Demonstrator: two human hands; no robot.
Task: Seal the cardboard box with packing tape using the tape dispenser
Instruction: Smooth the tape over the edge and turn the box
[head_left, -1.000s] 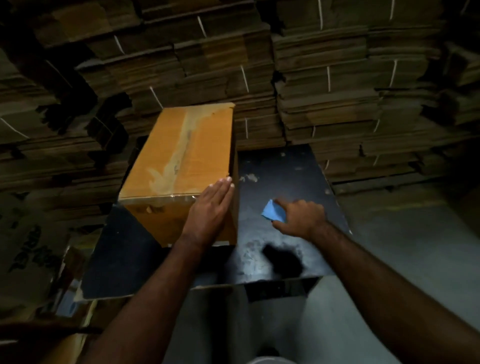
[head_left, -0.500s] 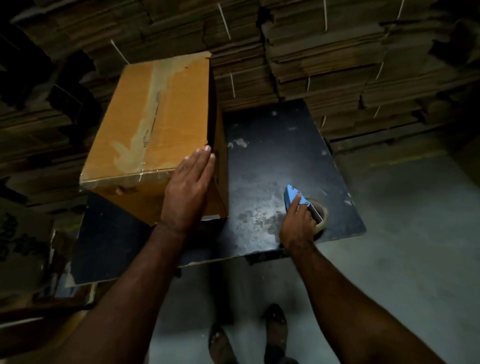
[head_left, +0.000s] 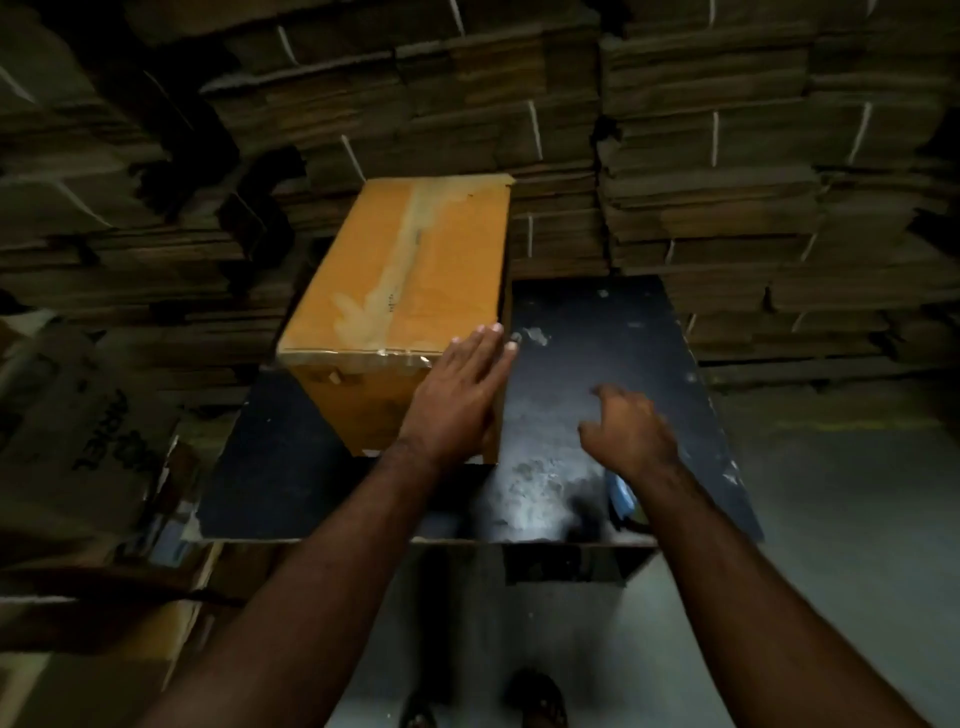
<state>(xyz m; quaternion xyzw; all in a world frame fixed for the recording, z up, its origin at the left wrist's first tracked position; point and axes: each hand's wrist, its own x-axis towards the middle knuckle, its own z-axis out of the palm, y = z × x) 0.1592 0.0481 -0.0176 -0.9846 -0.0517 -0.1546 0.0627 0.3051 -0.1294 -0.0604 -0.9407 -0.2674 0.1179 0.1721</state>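
Note:
A closed cardboard box (head_left: 410, 280) stands on the left half of a black table (head_left: 597, 364), with a strip of tape running along its top seam. My left hand (head_left: 457, 400) lies flat against the box's near right corner, fingers straight. My right hand (head_left: 631, 434) hovers above the table to the right of the box, fingers apart and blurred, holding nothing. The blue tape dispenser (head_left: 621, 493) lies on the table near the front edge, mostly hidden under my right wrist.
Tall stacks of flattened cardboard (head_left: 727, 182) wall in the far and left sides. More printed cartons (head_left: 78, 441) lean at the left of the table. Grey floor (head_left: 857, 493) lies to the right, and my feet (head_left: 535, 701) show below the table's front edge.
My right hand set the blue tape dispenser down near the table's front edge, let go of it and lifted toward the box. My left hand stayed on the box.

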